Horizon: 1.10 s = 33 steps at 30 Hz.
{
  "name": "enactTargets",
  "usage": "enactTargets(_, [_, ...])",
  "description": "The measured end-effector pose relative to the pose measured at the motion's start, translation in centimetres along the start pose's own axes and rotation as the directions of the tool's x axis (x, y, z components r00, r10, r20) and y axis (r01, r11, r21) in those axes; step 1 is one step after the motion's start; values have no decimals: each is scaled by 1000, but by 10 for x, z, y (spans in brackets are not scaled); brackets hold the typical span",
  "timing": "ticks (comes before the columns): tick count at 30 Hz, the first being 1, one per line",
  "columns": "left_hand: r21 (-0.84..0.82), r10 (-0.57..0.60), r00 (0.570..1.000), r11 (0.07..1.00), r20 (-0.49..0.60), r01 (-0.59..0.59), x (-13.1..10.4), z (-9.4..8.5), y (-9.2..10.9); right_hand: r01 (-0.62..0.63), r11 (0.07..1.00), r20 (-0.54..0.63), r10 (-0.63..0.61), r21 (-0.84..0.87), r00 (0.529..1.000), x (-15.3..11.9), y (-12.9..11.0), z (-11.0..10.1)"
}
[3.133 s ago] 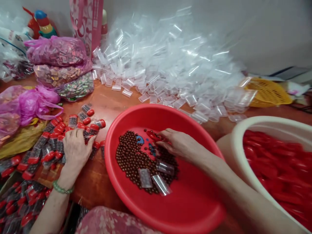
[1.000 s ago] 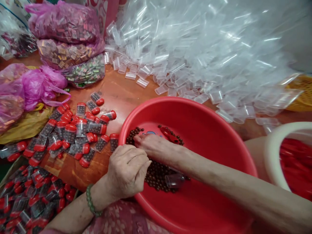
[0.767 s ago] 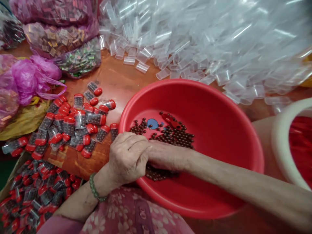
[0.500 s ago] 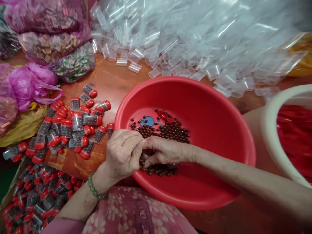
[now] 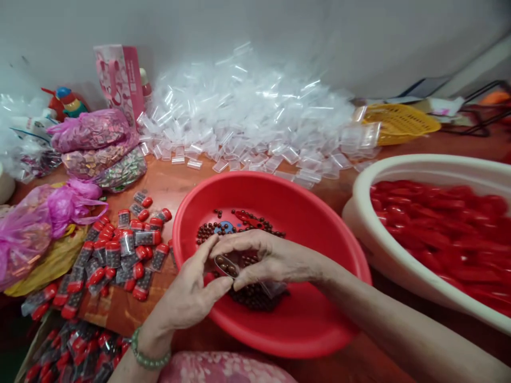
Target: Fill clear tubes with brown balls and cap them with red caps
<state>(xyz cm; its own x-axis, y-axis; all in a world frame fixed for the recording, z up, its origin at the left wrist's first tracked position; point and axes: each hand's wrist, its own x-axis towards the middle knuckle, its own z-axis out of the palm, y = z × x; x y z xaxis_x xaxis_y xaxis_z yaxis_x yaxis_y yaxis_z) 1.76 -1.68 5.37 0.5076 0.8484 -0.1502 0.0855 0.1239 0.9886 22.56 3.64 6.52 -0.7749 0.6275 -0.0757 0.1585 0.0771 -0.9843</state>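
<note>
Over the red basin (image 5: 319, 324), my right hand (image 5: 267, 258) grips a small clear container (image 5: 227, 265) filled with brown beads, its open oval end facing me. My left hand (image 5: 195, 292) touches the container's near end with the thumb, its fingers curved beside it; a green bead bracelet circles that wrist. Loose brown beads (image 5: 255, 300) lie in the basin below and behind the hands, with a red piece (image 5: 248, 218) among them. Left of the basin, filled clear containers with red caps (image 5: 126, 242) are piled on the table.
Clear empty tubes (image 5: 247, 122) are heaped behind the basin. A white tub (image 5: 361, 213) of red pieces stands right, a yellow basket (image 5: 403, 121) behind it. Pink bags (image 5: 96, 133) lie left. More capped containers (image 5: 75, 346) fill a box at lower left.
The view has tilted up, showing the wall and more of the white tub. My hands have come up from the beads, the left has opened out somewhat, and the bead-filled container now shows.
</note>
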Motion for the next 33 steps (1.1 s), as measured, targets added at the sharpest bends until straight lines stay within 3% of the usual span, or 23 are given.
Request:
enactTargets(5, [-144,17,1000,989,-4,-17,1,13,7,132,987,-10,-133,-87,991,-8,-10,2])
enactTargets(10, [-178,-5,1000,984,19,8,-1,14,5,112,977,-140,-139,-183,980,-15,-13,9])
enactTargets(22, [-240,24,999,971,25,-18,9,9,-9,82,975,-299,-144,-209,943,-14,-9,17])
enactTargets(33, [-171,37,999,985,20,-33,9,8,-9,49,989,-183,-74,-140,980,-6,-7,14])
